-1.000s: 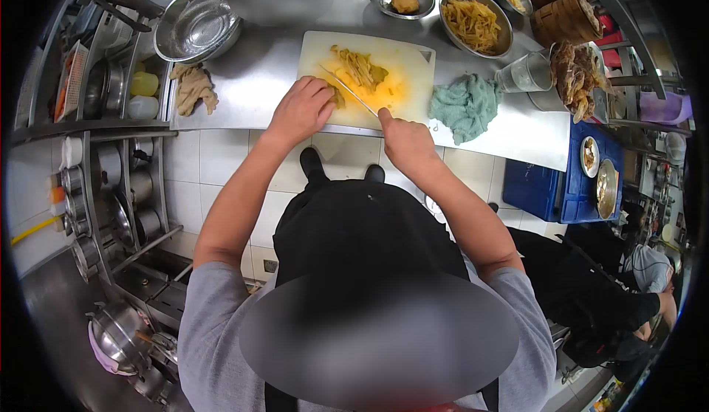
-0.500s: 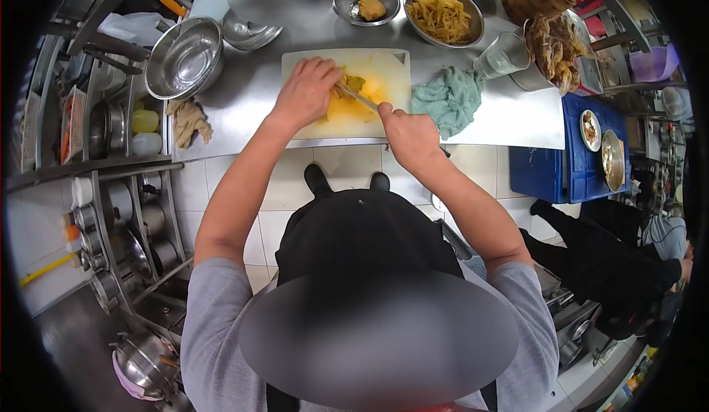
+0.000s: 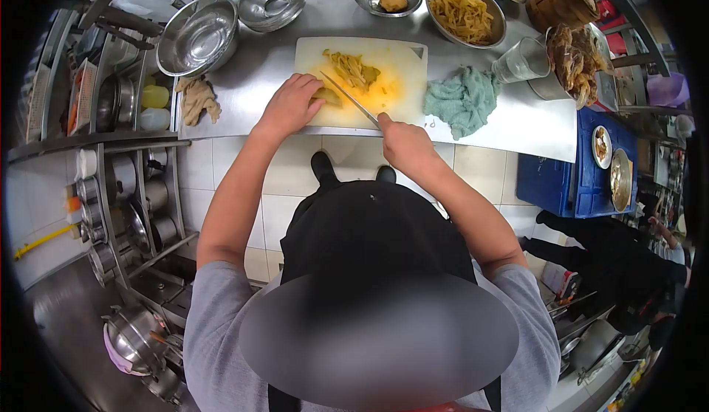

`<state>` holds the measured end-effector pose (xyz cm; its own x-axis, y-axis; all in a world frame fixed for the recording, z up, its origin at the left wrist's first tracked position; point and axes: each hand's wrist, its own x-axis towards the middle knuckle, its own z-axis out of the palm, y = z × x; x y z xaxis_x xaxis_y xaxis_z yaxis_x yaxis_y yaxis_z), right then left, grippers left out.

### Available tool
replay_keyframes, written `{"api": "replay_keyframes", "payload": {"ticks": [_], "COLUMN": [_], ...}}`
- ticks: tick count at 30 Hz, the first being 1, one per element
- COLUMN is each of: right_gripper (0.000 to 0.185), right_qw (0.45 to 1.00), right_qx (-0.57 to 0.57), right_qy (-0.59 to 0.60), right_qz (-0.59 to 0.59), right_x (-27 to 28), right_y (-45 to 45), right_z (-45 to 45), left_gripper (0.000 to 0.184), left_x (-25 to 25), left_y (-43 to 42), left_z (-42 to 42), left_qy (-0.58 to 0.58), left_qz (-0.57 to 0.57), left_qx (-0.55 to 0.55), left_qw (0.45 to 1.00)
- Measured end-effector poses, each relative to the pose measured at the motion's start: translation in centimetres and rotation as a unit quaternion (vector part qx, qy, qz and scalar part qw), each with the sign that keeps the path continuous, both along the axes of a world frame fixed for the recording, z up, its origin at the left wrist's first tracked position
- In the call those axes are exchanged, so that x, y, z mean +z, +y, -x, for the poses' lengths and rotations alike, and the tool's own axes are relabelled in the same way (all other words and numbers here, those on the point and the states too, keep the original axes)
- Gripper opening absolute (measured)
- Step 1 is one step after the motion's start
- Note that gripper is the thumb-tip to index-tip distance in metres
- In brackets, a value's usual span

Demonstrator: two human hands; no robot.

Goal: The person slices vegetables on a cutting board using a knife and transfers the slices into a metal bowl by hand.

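Note:
A white cutting board (image 3: 402, 105) with yellow stains lies near the table's front edge. My right hand (image 3: 406, 142) is wrapped round the handle of a knife (image 3: 351, 100), whose blade slants up to the left over the board. On the board's left, my left hand (image 3: 290, 104) has its fingertips on a piece of greenish-yellow vegetable (image 3: 328, 97). Beyond the blade sits a pile of cut vegetable strips (image 3: 354, 71). A green cloth (image 3: 463, 102) rests just right of the board.
Metal bowls (image 3: 198, 37) stand at the back left. Behind the board are a bowl with a brown lump (image 3: 391, 0) and a bowl of yellow strips (image 3: 461, 17). A clear container (image 3: 522, 60) stands right of the cloth. A tan cloth (image 3: 198, 102) lies left. Another person (image 3: 620, 264) is at the right.
My left hand has drawn back from over the vegetable and the knife, and the cut strips show again. The view has shifted, and the other person at the right has moved.

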<state>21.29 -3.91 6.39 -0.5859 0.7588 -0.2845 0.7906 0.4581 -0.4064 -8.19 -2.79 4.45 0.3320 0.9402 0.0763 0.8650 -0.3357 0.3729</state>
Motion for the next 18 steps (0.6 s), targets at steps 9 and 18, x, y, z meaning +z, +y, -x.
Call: {"api": "replay_keyframes", "payload": {"ticks": [9,18], "right_gripper": [0.029,0.022], "right_qw": [1.0,0.998], "right_qx": [0.005,-0.013], "right_qy": [-0.007,-0.035], "right_qz": [0.006,0.043], "right_x": [0.2,0.1], "right_y": [-0.1,-0.8], "right_z": [0.4,0.8], "left_gripper": [0.033,0.033], "left_x": [-0.3,-0.6], "left_y": [0.2,0.6], "left_z": [0.2,0.2], "left_qy": [-0.002,-0.018], "left_qz": [0.002,-0.043], "left_qx": [-0.028,-0.078], "left_qw": [1.0,0.996]}}
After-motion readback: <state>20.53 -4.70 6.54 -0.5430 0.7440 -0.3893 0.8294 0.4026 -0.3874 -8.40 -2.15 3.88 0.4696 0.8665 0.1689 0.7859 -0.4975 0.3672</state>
